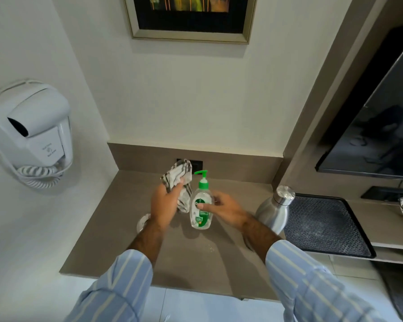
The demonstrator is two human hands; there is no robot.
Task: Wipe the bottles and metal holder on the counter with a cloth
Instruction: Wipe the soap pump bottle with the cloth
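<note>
Pump bottle (201, 205) upright mid-counter (116, 240), right hand (221, 209) fingers closed on its label at 3 o'clock, left hand (164, 201) fingers bunching the cloth (178, 180) at 9 o'clock; light, probably slick plastic, so hold the body, not the pump.

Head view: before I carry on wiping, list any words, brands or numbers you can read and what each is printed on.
Pump bottle: large white "D" on the green label, the rest covered by the right hand; smaller print too blurred to read.
Wall hair dryer: two small lines of print and a symbol on the front, too small to read.
Steel bottle, cloth, black tray: no text visible.
</note>
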